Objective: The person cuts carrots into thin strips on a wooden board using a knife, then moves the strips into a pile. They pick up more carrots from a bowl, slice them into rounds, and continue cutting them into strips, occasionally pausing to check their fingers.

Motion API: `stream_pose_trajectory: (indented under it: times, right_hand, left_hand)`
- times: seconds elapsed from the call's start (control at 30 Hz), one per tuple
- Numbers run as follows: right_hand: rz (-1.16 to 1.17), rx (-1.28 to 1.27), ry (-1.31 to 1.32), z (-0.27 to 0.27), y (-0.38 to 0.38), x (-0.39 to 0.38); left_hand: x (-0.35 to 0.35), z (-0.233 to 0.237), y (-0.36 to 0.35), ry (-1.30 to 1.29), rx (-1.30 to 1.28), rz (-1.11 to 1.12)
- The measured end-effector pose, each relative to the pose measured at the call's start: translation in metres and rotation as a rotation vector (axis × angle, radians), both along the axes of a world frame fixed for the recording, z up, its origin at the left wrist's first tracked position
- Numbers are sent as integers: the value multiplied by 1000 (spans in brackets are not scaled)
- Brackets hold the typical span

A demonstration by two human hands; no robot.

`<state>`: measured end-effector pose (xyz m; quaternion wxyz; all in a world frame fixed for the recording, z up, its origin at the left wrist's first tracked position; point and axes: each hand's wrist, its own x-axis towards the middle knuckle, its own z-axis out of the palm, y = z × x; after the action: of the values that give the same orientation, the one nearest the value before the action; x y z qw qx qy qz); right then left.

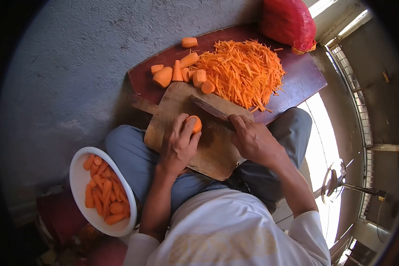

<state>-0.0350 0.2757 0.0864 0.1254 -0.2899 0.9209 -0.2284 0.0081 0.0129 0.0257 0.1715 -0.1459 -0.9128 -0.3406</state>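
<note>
My left hand (180,142) grips a piece of carrot (195,124) and holds it down on the wooden cutting board (208,155). In my right hand (253,136) is a knife (208,107), its blade pointing up and left above the board, apart from the carrot piece. Just past the board, several thick carrot chunks (163,77) lie at the left of a large heap of shredded carrot (246,71). The fingers of my right hand are wrapped round the handle, which is mostly hidden.
The board rests across my legs, against a dark red tabletop (306,75). A red bag (288,24) sits at its far right corner. To my left stands a white tub (77,177) with several carrots. A fan (334,181) is at the right; a grey wall (75,66) rises at the left.
</note>
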Motion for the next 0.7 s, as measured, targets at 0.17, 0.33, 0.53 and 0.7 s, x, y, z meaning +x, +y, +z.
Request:
stream_pose_trajectory:
  times: [0.17,0.33,0.53,0.7]
  right_hand:
    - [-106,-316,-178,15,-2,20]
    - [-127,-246,-270,23,-2,59]
    - [-112,-218,-230,42,8,80]
    - [-113,-166,-291,56,10,76]
  left_hand:
    - [1,5,-1,17,10,-27]
    - [4,6,-3,34,-33,-69]
    - [5,5,-2,68,-34,-99]
    - [3,3,1,67,-7,-126]
